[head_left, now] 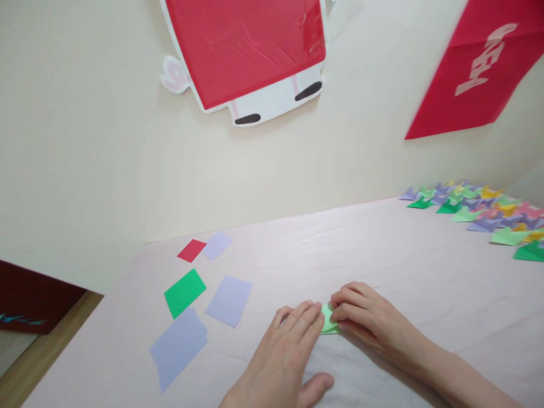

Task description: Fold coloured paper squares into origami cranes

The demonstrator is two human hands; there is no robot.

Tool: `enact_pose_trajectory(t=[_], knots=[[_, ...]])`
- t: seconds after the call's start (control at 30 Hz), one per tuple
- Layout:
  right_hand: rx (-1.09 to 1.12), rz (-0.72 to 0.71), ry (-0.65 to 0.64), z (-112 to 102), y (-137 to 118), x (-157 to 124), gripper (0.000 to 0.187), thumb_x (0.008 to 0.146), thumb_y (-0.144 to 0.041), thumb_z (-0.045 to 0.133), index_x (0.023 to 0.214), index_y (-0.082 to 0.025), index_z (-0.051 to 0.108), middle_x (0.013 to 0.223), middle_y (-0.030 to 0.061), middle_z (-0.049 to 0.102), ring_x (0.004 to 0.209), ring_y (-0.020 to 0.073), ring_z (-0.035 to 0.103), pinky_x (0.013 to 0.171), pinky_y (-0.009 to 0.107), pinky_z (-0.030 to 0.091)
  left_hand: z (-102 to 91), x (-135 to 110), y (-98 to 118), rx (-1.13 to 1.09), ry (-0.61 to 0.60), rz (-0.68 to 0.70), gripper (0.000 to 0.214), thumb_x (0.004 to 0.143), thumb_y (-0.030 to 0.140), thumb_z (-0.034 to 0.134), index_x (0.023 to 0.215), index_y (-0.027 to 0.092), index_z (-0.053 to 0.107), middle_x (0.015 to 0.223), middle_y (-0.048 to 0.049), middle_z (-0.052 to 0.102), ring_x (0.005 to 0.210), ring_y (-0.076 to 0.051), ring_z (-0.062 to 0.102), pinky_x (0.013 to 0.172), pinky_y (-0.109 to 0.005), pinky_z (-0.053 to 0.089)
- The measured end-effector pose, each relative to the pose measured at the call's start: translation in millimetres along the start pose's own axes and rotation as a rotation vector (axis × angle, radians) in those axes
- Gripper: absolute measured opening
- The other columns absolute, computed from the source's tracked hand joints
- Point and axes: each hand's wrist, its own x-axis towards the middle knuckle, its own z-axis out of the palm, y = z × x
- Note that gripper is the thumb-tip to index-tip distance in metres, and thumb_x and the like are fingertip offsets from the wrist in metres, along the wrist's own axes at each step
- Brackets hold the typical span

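A small piece of folded light green paper [328, 319] lies on the pale sheet-covered surface, between my two hands and partly hidden by them. My left hand [289, 345] rests flat with its fingers stretched out, the fingertips at the paper's left side and the thumb apart. At the right side of the paper, my right hand [369, 314] has its fingers curled and pinched on the edge. The right fingertips are partly hidden, as is the paper under them.
To the left lie a red sheet [192, 250], a green sheet [185, 293] and several lavender sheets [229, 300]. Rows of colourful folded paper pieces [480, 207] stand at the far right. Behind is a wall [255, 175] with a red-and-white cutout [263, 51] and a red banner [480, 68].
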Motion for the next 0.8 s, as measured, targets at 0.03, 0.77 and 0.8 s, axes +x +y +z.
enact_pose_trajectory(t=[0.03,0.77,0.8], knots=[[-0.006,-0.002,0.005,1,0,1,0.013,0.095,-0.018,0.054,0.092,-0.023,0.065,0.098,0.0049,0.068,0.093,0.0187,0.058,0.082,0.032,0.048,2.3,-1,0,0.001,-0.001,0.003,0.072,0.095,0.056,0.046,0.153,0.019,0.022,0.16,-0.0062,0.024,0.146,-0.022,0.023,0.118,-0.043,0.025],[0.06,0.286,-0.018,11,-18,12,0.012,0.087,-0.012,0.055,0.078,-0.02,0.056,0.095,0.0057,0.061,0.094,0.0235,0.051,0.083,0.041,0.042,18.6,-9,17,0.199,0.099,0.017,0.046,0.093,0.049,0.054,0.123,0.014,0.057,0.131,-0.0115,0.06,0.12,-0.027,0.051,0.104,-0.041,0.041],[0.056,0.286,-0.016,11,-17,12,0.012,0.087,-0.013,0.055,0.077,-0.02,0.056,0.095,0.0058,0.061,0.094,0.0236,0.051,0.083,0.042,0.042,19.0,-9,17,0.205,0.105,0.017,0.046,0.093,0.049,0.053,0.123,0.014,0.057,0.13,-0.0114,0.06,0.119,-0.028,0.051,0.103,-0.041,0.041]])
